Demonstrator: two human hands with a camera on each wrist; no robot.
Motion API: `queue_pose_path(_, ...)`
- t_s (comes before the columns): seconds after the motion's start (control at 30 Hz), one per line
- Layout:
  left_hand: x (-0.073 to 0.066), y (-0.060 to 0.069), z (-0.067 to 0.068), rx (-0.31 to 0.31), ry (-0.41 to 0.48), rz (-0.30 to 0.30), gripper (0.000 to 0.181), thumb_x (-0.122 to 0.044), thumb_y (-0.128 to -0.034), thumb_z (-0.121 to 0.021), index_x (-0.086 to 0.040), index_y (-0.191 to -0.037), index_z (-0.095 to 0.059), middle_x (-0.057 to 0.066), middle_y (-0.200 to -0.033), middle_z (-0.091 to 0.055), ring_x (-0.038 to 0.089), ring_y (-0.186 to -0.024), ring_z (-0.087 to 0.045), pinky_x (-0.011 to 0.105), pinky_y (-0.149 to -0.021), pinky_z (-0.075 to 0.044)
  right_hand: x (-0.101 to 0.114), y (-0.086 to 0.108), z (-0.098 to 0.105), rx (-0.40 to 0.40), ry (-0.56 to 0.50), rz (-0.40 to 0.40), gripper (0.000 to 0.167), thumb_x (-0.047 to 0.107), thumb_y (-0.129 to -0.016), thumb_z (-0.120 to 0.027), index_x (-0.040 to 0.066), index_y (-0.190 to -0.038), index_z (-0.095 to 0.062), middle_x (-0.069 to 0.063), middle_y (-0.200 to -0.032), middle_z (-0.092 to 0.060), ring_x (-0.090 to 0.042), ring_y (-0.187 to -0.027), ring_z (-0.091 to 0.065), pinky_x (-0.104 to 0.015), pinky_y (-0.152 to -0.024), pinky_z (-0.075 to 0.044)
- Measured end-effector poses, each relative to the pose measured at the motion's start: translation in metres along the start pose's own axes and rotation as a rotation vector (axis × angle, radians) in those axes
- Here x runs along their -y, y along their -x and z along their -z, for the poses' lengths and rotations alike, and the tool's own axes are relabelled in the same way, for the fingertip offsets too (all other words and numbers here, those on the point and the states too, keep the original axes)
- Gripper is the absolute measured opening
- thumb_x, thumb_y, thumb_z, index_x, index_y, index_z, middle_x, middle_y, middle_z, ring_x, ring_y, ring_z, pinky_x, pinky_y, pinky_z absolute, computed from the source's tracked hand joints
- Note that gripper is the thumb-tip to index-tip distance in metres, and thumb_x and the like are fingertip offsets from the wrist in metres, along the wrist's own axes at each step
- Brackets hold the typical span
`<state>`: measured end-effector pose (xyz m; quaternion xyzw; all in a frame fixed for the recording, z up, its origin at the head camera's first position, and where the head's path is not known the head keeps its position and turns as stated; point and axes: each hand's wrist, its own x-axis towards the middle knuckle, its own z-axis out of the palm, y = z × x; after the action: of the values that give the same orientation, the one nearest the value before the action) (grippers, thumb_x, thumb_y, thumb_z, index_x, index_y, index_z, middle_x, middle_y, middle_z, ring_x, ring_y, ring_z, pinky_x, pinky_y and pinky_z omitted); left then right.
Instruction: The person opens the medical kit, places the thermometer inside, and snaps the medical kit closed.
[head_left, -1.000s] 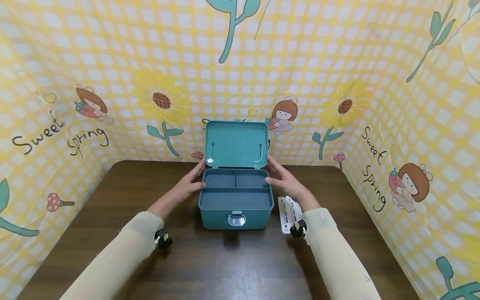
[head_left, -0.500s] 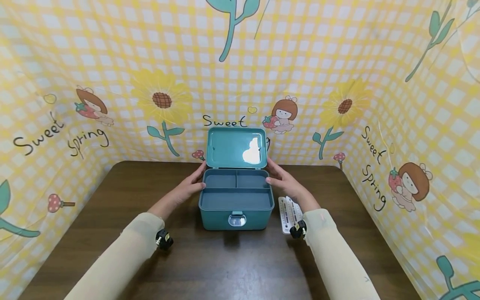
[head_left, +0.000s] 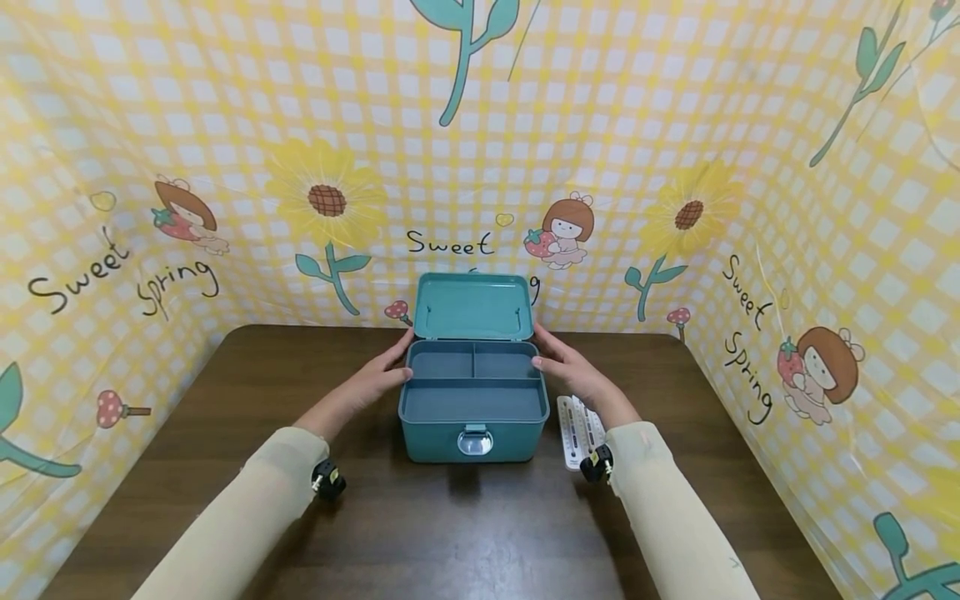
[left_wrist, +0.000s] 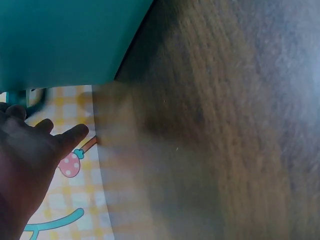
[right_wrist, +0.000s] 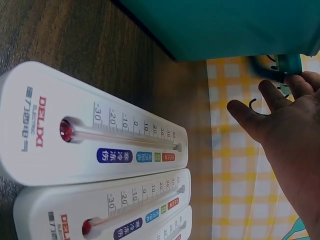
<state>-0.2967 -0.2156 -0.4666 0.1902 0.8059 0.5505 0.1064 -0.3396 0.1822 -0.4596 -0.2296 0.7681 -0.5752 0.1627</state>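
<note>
Flanking a teal box [head_left: 435, 443] at the centre of the frame, the left hand [head_left: 375, 375] and right hand [head_left: 576, 371] lie along its sides, fingers extended, not clenched, thumbs at the rim. Whether the fingertips bear any weight of the raised lid [head_left: 474, 305] is unclear. Even, matched pressure on both sides should serve best, with the sleeve [head_left: 648, 467] lifted past thermometers [head_left: 573, 433] on the counter [head_left: 480, 533], right of centre.

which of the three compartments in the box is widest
The front compartment nearest the latch: it runs the full width of the box, while a divider splits the rear row in two.
</note>
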Motion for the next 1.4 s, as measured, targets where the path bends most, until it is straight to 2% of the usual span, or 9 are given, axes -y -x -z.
queue_pose_path(0.1,0.002,0.000,-0.001,0.005,-0.010,-0.004,0.077,-0.025,-0.1043,-0.046,-0.018,-0.166,0.000,0.017,-0.172,0.003,0.045,-0.157,-0.002,0.070,-0.122,-0.014,-0.002,0.001,0.000,-0.017,0.009,-0.001,0.072,0.031,-0.107,-0.056,0.025,-0.166,-0.016,-0.006,-0.171,-0.020,-0.031,-0.157,-0.018,-0.061,-0.125,-0.019)
queue_pose_path(0.5,0.008,-0.001,-0.006,-0.017,0.045,0.019,0.074,-0.028,-0.1049,-0.042,-0.019,-0.166,-0.002,0.018,-0.172,0.003,0.045,-0.157,0.002,0.071,-0.122,-0.008,-0.002,0.004,-0.002,-0.039,0.041,-0.026,0.070,0.037,-0.107,-0.055,0.024,-0.165,-0.020,-0.003,-0.171,-0.020,-0.031,-0.157,-0.018,-0.063,-0.124,-0.020)
queue_pose_path(0.7,0.010,0.000,-0.008,-0.038,0.037,0.020,0.072,-0.027,-0.1062,-0.042,-0.017,-0.166,-0.004,0.017,-0.172,0.001,0.044,-0.157,0.001,0.070,-0.123,-0.011,-0.002,0.006,-0.005,-0.047,0.032,-0.050,0.067,0.037,-0.107,-0.053,0.023,-0.165,-0.022,-0.004,-0.171,-0.022,-0.034,-0.156,-0.022,-0.064,-0.123,-0.024)
queue_pose_path(0.9,0.007,0.006,-0.009,-0.067,0.073,0.021,0.068,-0.027,-0.1084,-0.044,-0.019,-0.166,-0.009,0.014,-0.172,-0.004,0.042,-0.157,-0.004,0.067,-0.123,-0.016,0.002,0.008,-0.010,-0.090,0.034,-0.061,0.067,0.038,-0.107,-0.055,0.020,-0.164,-0.025,-0.008,-0.168,-0.028,-0.034,-0.154,-0.028,-0.062,-0.122,-0.028)
queue_pose_path(1.0,0.005,0.008,-0.011,-0.070,0.069,0.012,0.066,-0.024,-0.1095,-0.044,-0.019,-0.166,-0.011,0.013,-0.172,-0.006,0.040,-0.157,-0.006,0.066,-0.123,-0.018,0.004,0.012,-0.011,-0.128,0.047,-0.043,0.067,0.038,-0.106,-0.057,0.018,-0.163,-0.029,-0.008,-0.166,-0.032,-0.034,-0.152,-0.032,-0.060,-0.120,-0.033)
queue_pose_path(1.13,0.002,0.010,-0.011,-0.098,0.033,0.004,0.064,-0.024,-0.1102,-0.046,-0.019,-0.166,-0.015,0.010,-0.172,-0.010,0.039,-0.157,-0.009,0.065,-0.123,-0.021,0.010,0.016,-0.013,-0.203,0.102,-0.015,0.065,0.038,-0.103,-0.063,0.020,-0.159,-0.037,-0.006,-0.164,-0.037,-0.035,-0.150,-0.037,-0.061,-0.112,-0.044)
queue_pose_path(1.23,0.001,0.012,-0.011,-0.125,0.017,0.005,0.064,-0.025,-0.1099,-0.049,-0.016,-0.165,-0.018,0.015,-0.171,-0.015,0.041,-0.156,-0.015,0.064,-0.122,-0.024,0.014,0.019,-0.015,-0.273,0.171,0.000,0.065,0.038,-0.100,-0.067,0.018,-0.157,-0.041,-0.007,-0.162,-0.039,-0.036,-0.150,-0.035,-0.064,-0.111,-0.043)
queue_pose_path(1.4,-0.004,0.022,-0.013,-0.196,0.010,0.043,0.067,-0.034,-0.1077,-0.055,-0.009,-0.163,-0.025,0.018,-0.168,-0.026,0.042,-0.153,-0.025,0.061,-0.121,-0.030,0.019,0.025,-0.018,-0.353,0.312,0.016,0.063,0.038,-0.099,-0.069,0.019,-0.154,-0.045,-0.004,-0.160,-0.043,-0.030,-0.150,-0.036,-0.060,-0.118,-0.036)
